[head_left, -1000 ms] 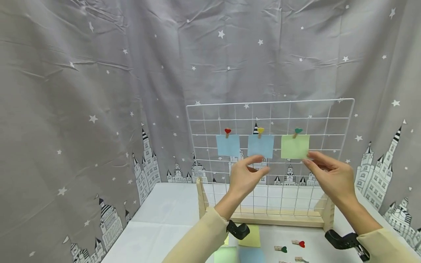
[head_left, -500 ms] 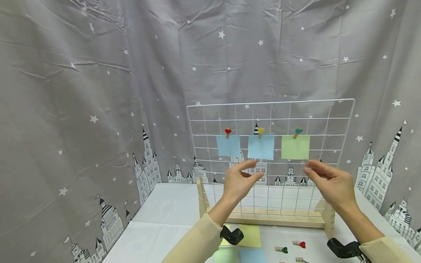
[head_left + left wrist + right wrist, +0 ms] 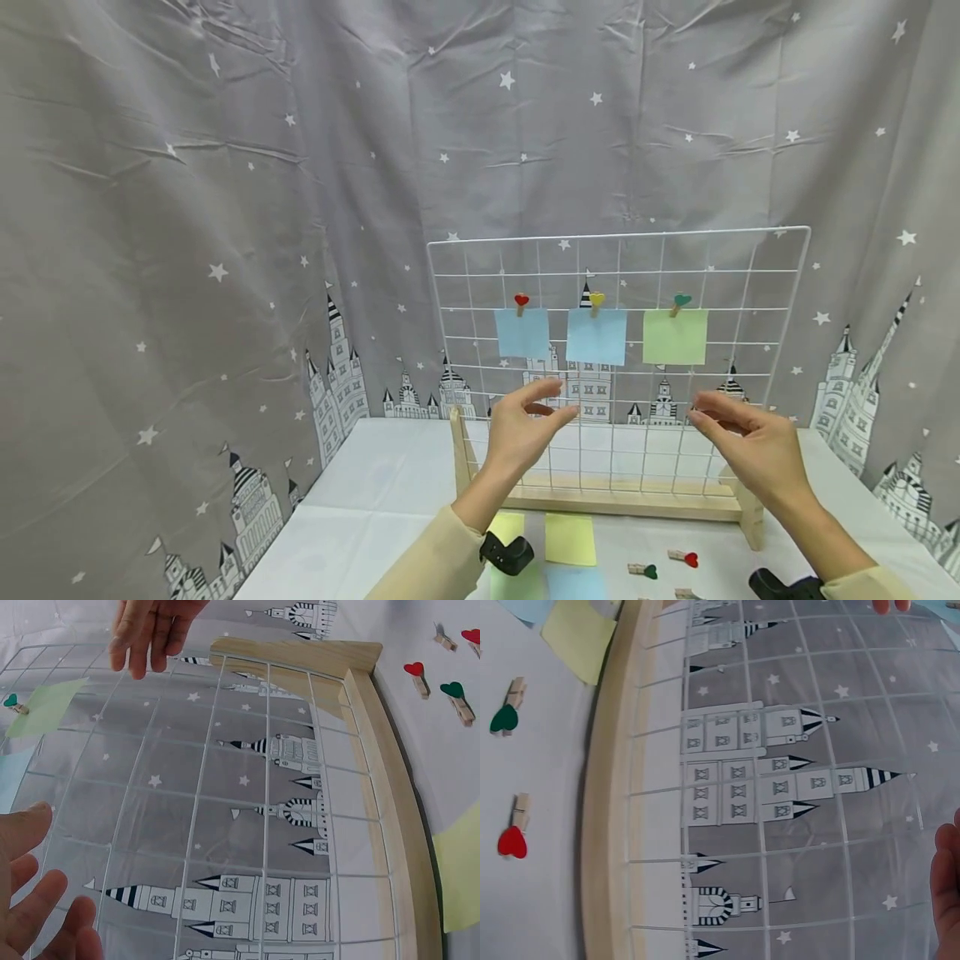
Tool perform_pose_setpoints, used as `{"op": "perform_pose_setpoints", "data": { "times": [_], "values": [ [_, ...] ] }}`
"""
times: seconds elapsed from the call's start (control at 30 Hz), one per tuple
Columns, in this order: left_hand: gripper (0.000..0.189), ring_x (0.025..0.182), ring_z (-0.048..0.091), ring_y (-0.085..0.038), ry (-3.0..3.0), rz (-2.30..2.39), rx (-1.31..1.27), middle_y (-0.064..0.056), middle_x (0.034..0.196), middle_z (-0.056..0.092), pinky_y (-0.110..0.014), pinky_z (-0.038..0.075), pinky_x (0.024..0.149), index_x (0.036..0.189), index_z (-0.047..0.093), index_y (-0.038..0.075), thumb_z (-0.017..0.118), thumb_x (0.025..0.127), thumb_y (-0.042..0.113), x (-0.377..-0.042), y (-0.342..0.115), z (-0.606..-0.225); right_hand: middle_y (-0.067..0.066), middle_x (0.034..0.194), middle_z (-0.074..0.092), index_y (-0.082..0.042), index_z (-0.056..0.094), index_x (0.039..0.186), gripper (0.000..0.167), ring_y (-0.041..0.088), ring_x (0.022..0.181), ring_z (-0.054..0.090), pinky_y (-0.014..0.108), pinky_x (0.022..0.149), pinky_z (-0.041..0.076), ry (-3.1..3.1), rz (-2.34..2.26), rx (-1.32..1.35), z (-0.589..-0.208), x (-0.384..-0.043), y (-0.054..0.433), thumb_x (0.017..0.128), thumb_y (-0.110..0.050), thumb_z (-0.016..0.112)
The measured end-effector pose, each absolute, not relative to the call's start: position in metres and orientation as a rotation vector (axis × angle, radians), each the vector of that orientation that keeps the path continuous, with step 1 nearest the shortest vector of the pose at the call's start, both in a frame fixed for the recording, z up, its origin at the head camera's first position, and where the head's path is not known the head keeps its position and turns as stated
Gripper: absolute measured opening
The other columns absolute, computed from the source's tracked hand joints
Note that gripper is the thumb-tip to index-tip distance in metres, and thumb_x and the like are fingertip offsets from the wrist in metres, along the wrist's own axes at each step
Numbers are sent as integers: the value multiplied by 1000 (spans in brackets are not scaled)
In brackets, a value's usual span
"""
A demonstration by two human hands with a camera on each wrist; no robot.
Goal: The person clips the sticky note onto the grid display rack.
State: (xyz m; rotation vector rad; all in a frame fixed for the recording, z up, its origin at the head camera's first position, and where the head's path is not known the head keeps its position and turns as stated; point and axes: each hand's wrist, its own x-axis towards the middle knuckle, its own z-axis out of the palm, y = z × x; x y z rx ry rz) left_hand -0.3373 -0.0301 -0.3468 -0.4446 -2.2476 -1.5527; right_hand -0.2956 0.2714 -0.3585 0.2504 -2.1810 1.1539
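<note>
Two blue paper notes, a left one [image 3: 522, 335] and a middle one [image 3: 596, 338], hang on a white wire grid [image 3: 622, 458]. A green note [image 3: 675, 338] hangs to their right. Heart clothespins hold them at the top: red [image 3: 521, 302], yellow [image 3: 596, 301] and green [image 3: 681, 302]. My left hand [image 3: 525, 425] is in front of the grid below the blue notes, thumb and fingers apart, holding nothing. Below the green note, my right hand [image 3: 757, 446] has its fingers loosely bent, with nothing visible between them. Both hands are apart from the notes.
The grid stands in a wooden base [image 3: 622, 502] on a white table [image 3: 375, 492]. In front lie yellow notes [image 3: 570, 538], a blue note [image 3: 575, 583], a green note [image 3: 519, 583] and loose clothespins, one green [image 3: 642, 571], one red [image 3: 683, 557]. A grey starry curtain [image 3: 360, 125] hangs behind.
Both hands have moved down, away from the notes; the left has also moved left. The right fingers were at the green note's lower corner. The three notes stay hanging.
</note>
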Motion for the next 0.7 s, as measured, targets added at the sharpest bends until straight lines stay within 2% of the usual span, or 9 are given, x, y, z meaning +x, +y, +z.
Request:
{"op": "perform_pose_setpoints", "data": {
  "times": [0.13, 0.27, 0.4, 0.5, 0.7],
  "values": [
    [39, 107, 70, -25, -2230, -1531, -451, 6, 119, 76, -35, 56, 84, 123, 75, 28, 84, 85, 33, -336, -36, -351, -22, 106, 73, -10, 73, 128, 39, -18, 89, 61, 10, 71, 52, -2210, 1174, 240, -365, -294, 273, 95, -31, 76],
    [40, 105, 71, -24, -2211, -1521, -452, 0, 119, 77, -37, 56, 85, 123, 75, 25, 85, 85, 32, -334, -45, -359, -15, 107, 75, -9, 73, 128, 39, -17, 89, 62, 11, 71, 52, -2245, 1193, 231, -373, -292, 273, 95, -31, 76],
    [41, 105, 70, -24, -2212, -1517, -437, -2, 121, 76, -36, 55, 86, 125, 74, 24, 84, 85, 31, -330, -56, -367, 1, 111, 78, -8, 73, 128, 40, -15, 88, 63, 11, 72, 53, -2273, 1232, 203, -382, -291, 271, 95, -32, 76],
    [41, 107, 69, -29, -2219, -1521, -419, -2, 122, 75, -38, 54, 87, 125, 74, 24, 84, 85, 31, -327, -67, -372, 12, 117, 77, -7, 71, 130, 44, -15, 88, 63, 11, 72, 54, -2300, 1254, 186, -389, -290, 269, 95, -34, 75],
    [41, 108, 68, -33, -2255, -1492, -336, -2, 117, 77, -41, 53, 87, 123, 74, 22, 85, 85, 32, -323, -86, -389, 17, 118, 76, -6, 72, 129, 43, -11, 85, 65, 13, 70, 54, -2336, 1275, 178, -404, -287, 268, 94, -32, 76]
  ]
}}
